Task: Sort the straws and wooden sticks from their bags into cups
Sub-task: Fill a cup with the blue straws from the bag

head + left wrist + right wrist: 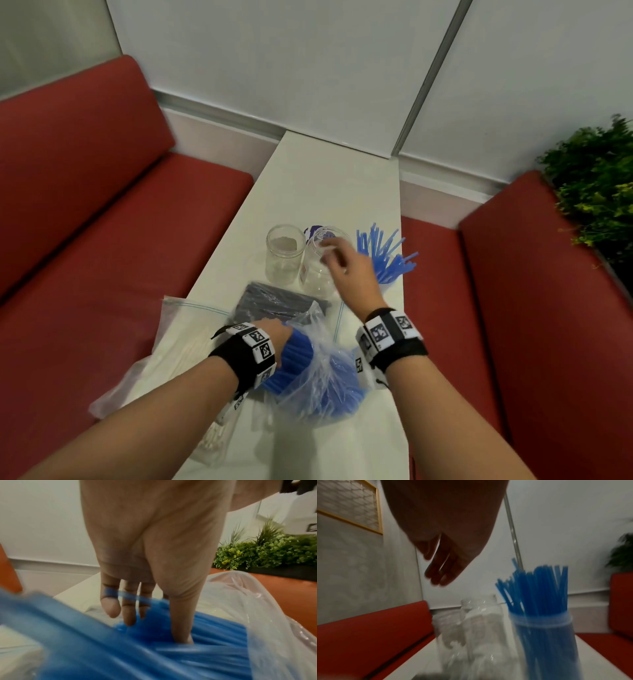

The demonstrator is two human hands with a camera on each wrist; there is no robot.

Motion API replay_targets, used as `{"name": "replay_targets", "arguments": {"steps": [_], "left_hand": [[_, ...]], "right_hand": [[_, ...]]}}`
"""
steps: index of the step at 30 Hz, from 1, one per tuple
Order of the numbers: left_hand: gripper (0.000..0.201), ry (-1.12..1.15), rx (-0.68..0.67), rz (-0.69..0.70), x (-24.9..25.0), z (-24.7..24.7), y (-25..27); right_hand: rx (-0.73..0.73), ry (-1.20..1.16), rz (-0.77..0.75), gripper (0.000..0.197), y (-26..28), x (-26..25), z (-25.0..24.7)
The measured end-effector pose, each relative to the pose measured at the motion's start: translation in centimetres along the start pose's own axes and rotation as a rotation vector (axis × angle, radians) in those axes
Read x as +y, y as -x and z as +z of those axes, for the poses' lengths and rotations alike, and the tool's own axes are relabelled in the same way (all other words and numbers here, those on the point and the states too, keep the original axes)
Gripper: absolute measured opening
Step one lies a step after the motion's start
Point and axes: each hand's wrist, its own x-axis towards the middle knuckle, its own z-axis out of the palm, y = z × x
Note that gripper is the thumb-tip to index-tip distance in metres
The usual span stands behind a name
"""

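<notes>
Right hand (pixel 346 270) loose above empty cup (pixel 320 267) — left hand (pixel 154 561) grips bagged blue straws (pixel 214 628)

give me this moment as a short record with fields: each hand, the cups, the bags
left hand: left hand reaches into the clear bag, fingers among the blue straws; whether it holds any cannot be told
right hand: right hand empty, fingers relaxed, above the middle cup
cups: left cup and middle cup hold no straws; right cup holds upright blue straws
other bags: pack of dark straws lies behind the clear bag; bag of pale sticks lies at the table's left edge
</notes>
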Motion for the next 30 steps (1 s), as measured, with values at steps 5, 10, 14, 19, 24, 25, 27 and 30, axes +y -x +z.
{"name": "replay_targets", "arguments": {"steps": [5,10,14,19,24,25,27,30], "left_hand": [[0.033,-0.088,0.015,-0.034,0.3,-1.7,1.6],[0.037,-0.16,0.002,-0.037,0.3,-4.1,3.2],[0.029,-0.203,0.044,-0.034,1.0,-7.5,5.6],[0.053,0.306,0.196,0.147,-2.1,-10.2,8.5],[0.031,1.342,0.677,0.136,-5.4,-10.8,9.4],[0.024,1.484,0.714,0.062,-5.9,-10.4,8.9],[0.02,1.695,0.647,-0.03,-6.3,-8.9,8.1],[0.02,1.872,0.417,-0.018,-5.0,-6.7,7.1]], "right_hand": [[-0.553,0.182,0.206,0.04,4.2,1.3,5.0],[-0.718,0.302,0.262,0.061,6.8,2.3,7.0],[-0.602,0.308,0.252,0.031,7.6,2.6,7.8],[-0.453,-0.054,0.262,0.007,7.9,2.6,7.7],[-0.183,-0.323,0.306,0.02,6.7,1.4,7.0],[-0.127,-0.375,0.305,0.021,6.2,0.6,6.6],[-0.039,-0.478,0.272,0.023,5.0,-1.5,5.1],[0.076,-0.596,0.16,0.025,3.0,-5.7,1.8]]}}
